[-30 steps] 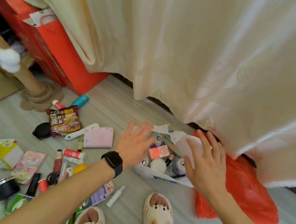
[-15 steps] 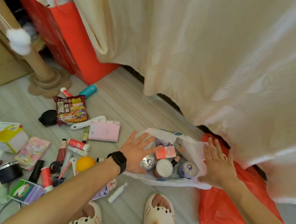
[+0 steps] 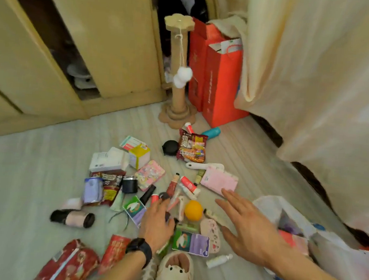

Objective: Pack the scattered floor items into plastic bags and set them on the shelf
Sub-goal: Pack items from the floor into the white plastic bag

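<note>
Scattered items cover the floor: an orange (image 3: 193,210), a pink notebook (image 3: 218,181), a noodle packet (image 3: 191,148), boxes, cards and a cluster of small tubes (image 3: 176,195). My left hand (image 3: 157,222), with a black watch on the wrist, lies over the tubes and a dark small item, fingers bent down onto them; a firm grip does not show. My right hand (image 3: 245,224) hovers open, fingers spread, just right of the orange. The white plastic bag (image 3: 270,206) with packed items lies at the right, beside my right forearm.
A cat scratching post (image 3: 178,75) and red paper bags (image 3: 221,77) stand at the back. A cream curtain (image 3: 321,82) hangs along the right. A yellow cabinet (image 3: 99,39) with a door ajar fills the back left. My slipper (image 3: 175,270) is at the bottom.
My view has swung left from the white bag to the floor pile. Both hands left the bag; the left one moved onto the small tubes, the right one follows above the floor.
</note>
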{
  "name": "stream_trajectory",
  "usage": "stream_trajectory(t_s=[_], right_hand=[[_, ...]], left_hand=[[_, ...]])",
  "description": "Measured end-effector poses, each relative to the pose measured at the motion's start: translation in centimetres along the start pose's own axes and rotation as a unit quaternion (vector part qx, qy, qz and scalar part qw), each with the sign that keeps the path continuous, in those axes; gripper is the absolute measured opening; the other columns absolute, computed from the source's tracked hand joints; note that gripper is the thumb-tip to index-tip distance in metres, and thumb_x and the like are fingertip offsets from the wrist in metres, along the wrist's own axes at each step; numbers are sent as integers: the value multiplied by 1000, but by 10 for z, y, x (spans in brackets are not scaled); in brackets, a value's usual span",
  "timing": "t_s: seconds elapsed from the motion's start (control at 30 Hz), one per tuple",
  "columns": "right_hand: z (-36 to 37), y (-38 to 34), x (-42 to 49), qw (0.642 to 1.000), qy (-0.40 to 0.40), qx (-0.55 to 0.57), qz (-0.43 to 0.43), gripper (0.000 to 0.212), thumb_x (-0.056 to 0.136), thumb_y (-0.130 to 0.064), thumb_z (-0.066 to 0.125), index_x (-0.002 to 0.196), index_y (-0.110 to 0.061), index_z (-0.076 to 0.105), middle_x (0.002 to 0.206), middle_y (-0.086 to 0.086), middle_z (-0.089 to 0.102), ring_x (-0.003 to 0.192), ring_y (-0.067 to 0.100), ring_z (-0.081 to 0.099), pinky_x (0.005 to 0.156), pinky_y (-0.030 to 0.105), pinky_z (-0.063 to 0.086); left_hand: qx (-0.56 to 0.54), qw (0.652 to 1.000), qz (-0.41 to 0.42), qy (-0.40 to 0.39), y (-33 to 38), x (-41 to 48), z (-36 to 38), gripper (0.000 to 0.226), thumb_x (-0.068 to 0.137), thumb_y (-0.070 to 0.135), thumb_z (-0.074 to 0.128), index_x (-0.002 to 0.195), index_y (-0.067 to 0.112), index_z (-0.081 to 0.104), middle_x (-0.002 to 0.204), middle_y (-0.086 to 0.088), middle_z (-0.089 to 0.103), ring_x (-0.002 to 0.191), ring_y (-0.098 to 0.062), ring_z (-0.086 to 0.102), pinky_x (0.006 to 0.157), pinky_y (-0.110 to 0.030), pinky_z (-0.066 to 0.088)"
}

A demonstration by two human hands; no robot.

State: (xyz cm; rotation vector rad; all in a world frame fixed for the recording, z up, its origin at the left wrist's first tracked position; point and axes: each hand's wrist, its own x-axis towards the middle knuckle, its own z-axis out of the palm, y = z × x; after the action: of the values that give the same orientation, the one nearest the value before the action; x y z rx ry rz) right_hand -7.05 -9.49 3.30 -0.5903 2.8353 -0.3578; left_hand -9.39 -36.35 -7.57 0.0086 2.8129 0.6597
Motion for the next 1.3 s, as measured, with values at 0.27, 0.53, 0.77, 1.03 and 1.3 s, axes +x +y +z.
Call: stream_trajectory(t_s=[0.27, 0.53, 0.77, 1.03, 1.3], right_hand=[[97, -78, 72, 971, -191, -31, -140, 71, 96, -48, 43, 156, -27, 13, 165, 3, 4, 152, 26, 2, 119, 49, 7], [183, -163, 91, 952, -286, -41, -102, 75, 81, -60, 58, 140, -18, 37, 134, 11, 44, 126, 32, 36, 103, 46, 32], [183, -167, 105, 951, -302, 4, -69, 77, 73, -66, 62, 125, -12, 46, 120, 12, 58, 112, 33, 50, 92, 44, 45], [74, -113, 112, 980, -158, 17, -116, 87, 80, -63, 53, 148, -16, 25, 136, 14, 51, 120, 33, 48, 94, 43, 49], [-53, -13, 31, 998, -31, 33, 54, 84, 84, -75, 46, 147, -23, 28, 142, 8, 49, 123, 24, 49, 101, 35, 42]], left_hand=[[47, 957, -285, -29, -133, -74, 17, 78, 89, 57, 46, 154, 32, 9, 160, -8, 12, 146, -32, 14, 117, -45, 21], [1, 947, -307, -94, -164, -80, 21, 88, 85, 60, 55, 152, 29, 9, 136, -7, 45, 124, -27, 43, 102, -44, 41], [-35, 944, -300, -132, -175, -72, 14, 77, 74, 61, 65, 137, 28, 36, 104, 3, 62, 92, -17, 62, 86, -39, 53], [-121, 964, -206, -113, -115, -46, -53, 46, 74, 46, 74, 109, 31, 48, 88, 8, 69, 69, -7, 69, 73, -31, 57], [-58, 991, 40, -117, 52, 4, -106, 66, 63, 65, 72, 117, 31, 53, 101, 8, 68, 90, -14, 66, 80, -35, 54]])
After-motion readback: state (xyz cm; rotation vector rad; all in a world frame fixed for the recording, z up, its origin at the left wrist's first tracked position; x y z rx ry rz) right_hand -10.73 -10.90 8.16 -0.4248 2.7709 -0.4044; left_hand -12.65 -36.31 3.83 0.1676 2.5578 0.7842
